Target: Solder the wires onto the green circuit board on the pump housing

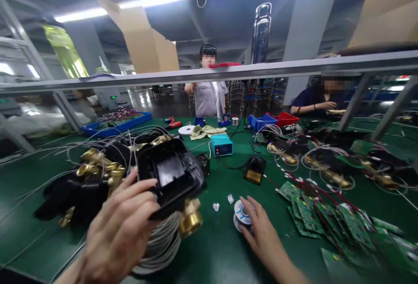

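Head view. Left hand [119, 231] grips a black plastic housing [171, 175], fingers wrapped over its near-left edge, thumb on the rim. The housing is lifted above the green bench [212, 249] and tilted, its open cavity facing up and toward the camera. A brass fitting [190, 219] hangs off its lower right corner, and a coil of white cable [163, 245] sits beneath it, just below the hand.

Right hand [261, 227] lies low on the bench, fingers loosely spread, fingertips resting on a small solder spool [242, 214]. Not closed around it; contact only, as far as can be seen.

Key relation: the housing sits left of centre, wholly in the left hand, its long side running from near-left to far-right. The spool lies to the right of it, well apart from the brass fitting, with bare bench and two small white scraps [216, 207] between. The right hand is the nearer one to the spool.

Behind the housing: a heap of similar black units with brass fittings [98, 166]. Right side: green circuit boards [313, 214] with red wires. Mid-bench: a small teal box [221, 144]. Two other people stand or sit at the far edge.
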Motion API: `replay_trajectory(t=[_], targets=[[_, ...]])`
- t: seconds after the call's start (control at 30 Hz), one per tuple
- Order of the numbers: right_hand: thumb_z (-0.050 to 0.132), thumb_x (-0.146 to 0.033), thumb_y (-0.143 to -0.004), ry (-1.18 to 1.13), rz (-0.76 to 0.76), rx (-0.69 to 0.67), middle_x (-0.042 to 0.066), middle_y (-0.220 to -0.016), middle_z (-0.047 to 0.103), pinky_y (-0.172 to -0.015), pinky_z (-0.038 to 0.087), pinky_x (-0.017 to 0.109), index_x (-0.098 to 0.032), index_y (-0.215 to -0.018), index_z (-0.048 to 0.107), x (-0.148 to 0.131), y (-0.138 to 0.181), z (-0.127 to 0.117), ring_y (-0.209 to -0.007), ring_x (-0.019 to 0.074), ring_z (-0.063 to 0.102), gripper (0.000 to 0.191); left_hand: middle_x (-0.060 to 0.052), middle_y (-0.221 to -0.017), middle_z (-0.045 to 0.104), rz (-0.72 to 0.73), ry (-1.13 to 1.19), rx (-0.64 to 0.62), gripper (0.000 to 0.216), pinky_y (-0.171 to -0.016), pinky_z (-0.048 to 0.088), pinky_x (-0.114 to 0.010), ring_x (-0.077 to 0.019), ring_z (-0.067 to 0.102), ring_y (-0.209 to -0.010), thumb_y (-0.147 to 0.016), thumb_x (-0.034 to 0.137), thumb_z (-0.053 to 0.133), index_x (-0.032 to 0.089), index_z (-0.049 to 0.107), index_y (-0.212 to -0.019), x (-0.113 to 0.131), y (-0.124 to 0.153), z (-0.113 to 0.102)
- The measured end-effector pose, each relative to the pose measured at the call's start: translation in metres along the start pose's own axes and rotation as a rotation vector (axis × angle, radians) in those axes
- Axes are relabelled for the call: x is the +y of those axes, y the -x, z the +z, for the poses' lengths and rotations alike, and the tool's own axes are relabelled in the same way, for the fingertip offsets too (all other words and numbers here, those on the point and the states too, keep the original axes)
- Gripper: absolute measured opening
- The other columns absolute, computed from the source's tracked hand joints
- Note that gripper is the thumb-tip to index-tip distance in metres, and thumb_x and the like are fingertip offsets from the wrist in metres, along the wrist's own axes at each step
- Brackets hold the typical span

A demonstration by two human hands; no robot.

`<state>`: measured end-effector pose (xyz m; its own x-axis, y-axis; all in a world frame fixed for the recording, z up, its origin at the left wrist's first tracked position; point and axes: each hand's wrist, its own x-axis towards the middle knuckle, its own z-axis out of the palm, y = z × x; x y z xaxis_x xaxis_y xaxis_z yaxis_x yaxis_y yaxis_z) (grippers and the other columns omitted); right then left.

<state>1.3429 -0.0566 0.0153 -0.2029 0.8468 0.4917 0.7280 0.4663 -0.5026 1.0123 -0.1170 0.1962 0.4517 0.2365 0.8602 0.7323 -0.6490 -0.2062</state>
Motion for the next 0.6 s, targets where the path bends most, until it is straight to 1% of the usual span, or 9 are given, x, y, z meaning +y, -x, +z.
replay_trajectory(t=[0.13,0.2,0.27,0.33,0.4,0.47,0.5,0.53,0.6], targets=[[0.061,-0.012,-0.078,-0.196,0.152,-0.079,0.015,-0.135,0.055,-0.108,0.041,0.059,-0.022,-0.124,0.064,-0.003,-0.03,0.007,-0.129,0.0371,0.05,0.048,-0.009,-0.097,0.07,0.125,0.062,-0.06,0.019,-0.114,0.04,-0.056,-0.0268,0.061,-0.12,-0.084,-0.004,0.061,0.008,0.063,-0.098,0.048,0.021,0.019],[0.062,-0.017,-0.078,-0.217,0.197,-0.048,0.017,-0.137,0.053,-0.113,0.033,0.061,-0.019,-0.124,0.062,-0.007,-0.038,-0.002,-0.134,0.039,0.043,0.046,-0.009,-0.094,0.071,0.11,0.087,-0.047,0.017,-0.115,0.039,-0.056,-0.0264,0.06,-0.121,-0.086,-0.003,0.059,0.009,0.064,-0.097,0.069,0.034,0.03],[0.057,-0.03,-0.086,-0.267,0.25,-0.032,0.018,-0.133,0.055,-0.111,0.036,0.059,-0.017,-0.125,0.059,-0.018,-0.036,-0.018,-0.13,0.037,0.048,0.041,-0.007,-0.09,0.073,0.088,0.11,-0.023,0.018,-0.116,0.037,-0.054,-0.0245,0.061,-0.121,-0.089,-0.002,0.054,0.011,0.065,-0.093,0.087,0.045,0.042],[0.037,-0.046,-0.097,-0.354,0.302,-0.078,0.017,-0.112,0.064,-0.092,0.054,0.051,-0.015,-0.122,0.058,-0.036,-0.023,-0.037,-0.104,0.0303,0.065,0.045,-0.005,-0.085,0.074,0.071,0.129,0.006,0.026,-0.118,0.035,-0.051,-0.022,0.062,-0.12,-0.093,0.0,0.045,0.013,0.067,-0.089,0.104,0.053,0.053],[0.021,-0.061,-0.098,-0.533,0.381,-0.246,0.009,-0.081,0.066,-0.058,0.059,0.035,-0.014,-0.118,0.057,-0.055,-0.002,-0.055,-0.068,0.0217,0.068,0.063,-0.005,-0.083,0.074,0.043,0.155,0.025,0.034,-0.118,0.034,-0.048,-0.0212,0.063,-0.119,-0.097,0.003,0.038,0.013,0.069,-0.087,0.119,0.058,0.065],[0.036,-0.077,-0.086,-0.798,0.521,-0.488,0.001,-0.065,0.06,-0.039,0.049,0.024,-0.014,-0.123,0.051,-0.073,0.02,-0.067,-0.049,0.0165,0.061,0.075,-0.005,-0.081,0.074,-0.004,0.186,0.055,0.039,-0.117,0.034,-0.043,-0.0194,0.067,-0.111,-0.099,0.005,0.034,0.012,0.069,-0.084,0.135,0.059,0.076],[0.047,-0.081,-0.08,-0.882,0.591,-0.546,-0.002,-0.062,0.058,-0.036,0.045,0.021,-0.015,-0.125,0.049,-0.079,0.03,-0.071,-0.046,0.0149,0.059,0.08,-0.004,-0.08,0.074,-0.022,0.198,0.053,0.04,-0.117,0.033,-0.041,-0.0175,0.069,-0.105,-0.1,0.006,0.034,0.012,0.069,-0.083,0.143,0.059,0.082],[0.056,-0.08,-0.074,-0.93,0.658,-0.55,-0.003,-0.061,0.056,-0.034,0.044,0.019,-0.016,-0.125,0.048,-0.083,0.038,-0.073,-0.045,0.0139,0.058,0.082,-0.004,-0.078,0.074,-0.032,0.209,0.047,0.041,-0.118,0.032,-0.038,-0.0153,0.07,-0.099,-0.1,0.007,0.033,0.012,0.07,-0.083,0.15,0.058,0.087],[0.066,-0.072,-0.073,-0.942,0.761,-0.434,-0.004,-0.063,0.056,-0.034,0.044,0.016,-0.018,-0.121,0.051,-0.086,0.05,-0.074,-0.047,0.012,0.058,0.074,-0.002,-0.075,0.074,-0.02,0.236,0.027,0.041,-0.12,0.027,-0.034,-0.0119,0.07,-0.09,-0.1,0.007,0.034,0.012,0.07,-0.082,0.164,0.053,0.097]])
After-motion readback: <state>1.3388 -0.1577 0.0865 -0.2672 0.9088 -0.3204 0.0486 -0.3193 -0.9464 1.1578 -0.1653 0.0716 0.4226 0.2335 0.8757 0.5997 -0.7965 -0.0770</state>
